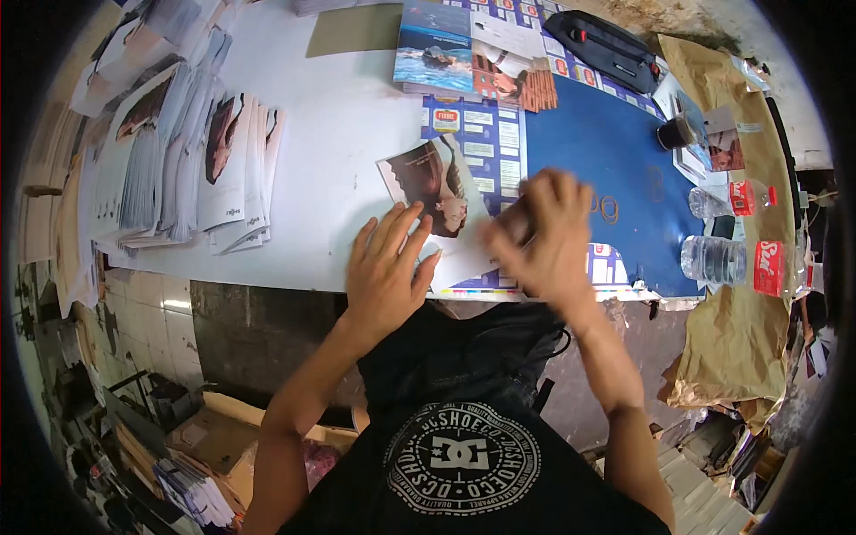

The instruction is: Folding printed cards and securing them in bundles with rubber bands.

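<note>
the left hand (385, 267) lies flat with its fingers spread, pressing down on a printed sheet (437, 201) at the near edge of the table (339, 116). it pinches nothing. the right hand (544, 236) is blurred, so i cannot tell if it is open or closed. it sits over the right part of the same sheet, and something brownish shows under its fingers, too blurred to tell what.

both arms come up from the bottom, bent at the elbows. the left arm leans in from the left and the right arm from the right. the hands are close side by side.

the sheet shows a picture of a person with long dark hair. it lies tilted on a big blue sheet (597, 152) with small boxes printed along its sides.

to the left, well apart, are fanned stacks of folded papers (223, 169), white with dark pictures. at the far edge is a stack of magazines (464, 53) with a blue water picture on top. behind it lies a black pouch (606, 45).

on the right are two clear bottles (722, 259) with red labels, lying on their sides, one behind the other. a dark cup (675, 134) stands past them. brown paper (731, 339) hangs over the right end of the table.

nothing lies between the hands and the sheet.
</note>
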Demonstrator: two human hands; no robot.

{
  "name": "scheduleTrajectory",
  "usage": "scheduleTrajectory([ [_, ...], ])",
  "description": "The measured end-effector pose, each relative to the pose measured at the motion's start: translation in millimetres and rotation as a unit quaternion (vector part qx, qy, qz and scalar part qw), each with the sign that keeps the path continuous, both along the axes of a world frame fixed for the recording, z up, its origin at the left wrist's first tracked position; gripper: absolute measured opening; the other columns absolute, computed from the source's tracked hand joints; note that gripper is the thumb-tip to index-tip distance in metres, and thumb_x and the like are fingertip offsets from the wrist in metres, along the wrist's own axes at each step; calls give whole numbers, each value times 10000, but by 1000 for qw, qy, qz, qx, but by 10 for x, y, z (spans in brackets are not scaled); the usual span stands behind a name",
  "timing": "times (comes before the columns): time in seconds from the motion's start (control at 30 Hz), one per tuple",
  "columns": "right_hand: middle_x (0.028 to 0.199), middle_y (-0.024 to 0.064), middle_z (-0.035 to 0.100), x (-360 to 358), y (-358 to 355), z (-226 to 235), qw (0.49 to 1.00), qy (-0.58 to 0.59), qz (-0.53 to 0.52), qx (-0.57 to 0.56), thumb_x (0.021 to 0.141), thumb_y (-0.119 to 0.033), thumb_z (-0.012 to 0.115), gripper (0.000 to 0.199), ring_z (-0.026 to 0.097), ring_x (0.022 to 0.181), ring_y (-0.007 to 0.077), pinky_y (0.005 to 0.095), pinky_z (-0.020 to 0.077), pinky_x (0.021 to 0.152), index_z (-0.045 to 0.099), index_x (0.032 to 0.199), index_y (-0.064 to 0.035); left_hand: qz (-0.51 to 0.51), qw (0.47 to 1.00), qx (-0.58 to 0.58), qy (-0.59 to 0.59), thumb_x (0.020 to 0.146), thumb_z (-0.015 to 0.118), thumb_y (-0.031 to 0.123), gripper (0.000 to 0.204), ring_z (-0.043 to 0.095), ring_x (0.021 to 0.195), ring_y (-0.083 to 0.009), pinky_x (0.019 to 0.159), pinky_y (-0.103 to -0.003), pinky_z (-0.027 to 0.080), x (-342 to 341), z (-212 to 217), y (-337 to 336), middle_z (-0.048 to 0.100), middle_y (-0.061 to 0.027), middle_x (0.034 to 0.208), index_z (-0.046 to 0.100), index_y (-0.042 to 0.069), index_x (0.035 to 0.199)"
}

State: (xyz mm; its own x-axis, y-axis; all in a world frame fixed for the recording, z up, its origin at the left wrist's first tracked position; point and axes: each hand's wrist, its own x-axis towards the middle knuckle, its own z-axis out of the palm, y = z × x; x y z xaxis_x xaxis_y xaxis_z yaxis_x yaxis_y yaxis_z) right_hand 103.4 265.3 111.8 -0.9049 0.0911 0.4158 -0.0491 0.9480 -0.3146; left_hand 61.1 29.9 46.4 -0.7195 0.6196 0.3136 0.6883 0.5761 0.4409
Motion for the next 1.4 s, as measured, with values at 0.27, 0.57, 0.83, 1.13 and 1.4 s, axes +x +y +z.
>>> scheduleTrajectory([
  [0.27, 1090, 140, 593, -865, -306, -531, 997, 45, -61, 7, 778, -464, 792, 458, 528, 1058, 397, 514, 467, 815, 683, 1023, -93, -9, 1000, -6, -2, 962, 682, 214, 445, 492, 1425, -344, 1166, -539, 349, -38, 14, 29, 550, -128, 1507, 633, 29, 1364],
  [0.57, 1206, 144, 587, -1006, -272, -611, 997, 75, -31, 16, 789, -483, 785, 501, 517, 1124, 431, 529, 464, 849, 685, 1101, -103, -7, 1000, 11, -2, 955, 693, 207, 451, 509, 1401, -372, 1139, -563, 378, -24, -26, 41, 554, -147, 1496, 635, 14, 1358],
  [0.83, 1204, 143, 577, 798, -255, -388, 999, -39, -27, 14, 734, -425, 864, 550, 509, 1164, 452, 559, 423, 991, 652, 1099, -73, -4, 1000, -13, -15, 924, 712, 171, 463, 518, 1363, -369, 1132, -569, 365, -37, 182, 153, 553, -162, 1460, 630, 11, 1350],
  [1.13, 1040, 157, 578, 164, 85, -195, 992, 58, -74, -88, 751, -400, 883, 539, 506, 1021, 370, 477, 413, 902, 613, 1019, -18, -119, 988, -90, -49, 855, 791, 284, 803, 325, 1499, -437, 1200, -620, 274, 725, 121, 512, 346, -252, 1593, 449, -30, 1510],
  [1.4, 1196, 174, 563, -1127, -320, -564, 998, 46, -51, -12, 793, -519, 786, 577, 510, 1144, 415, 559, 446, 886, 658, 1132, -71, -92, 993, -77, -20, 819, 824, 265, 807, 370, 1476, -410, 1187, -595, 289, 810, 56, 532, 411, -205, 1559, 479, -2, 1498],
])
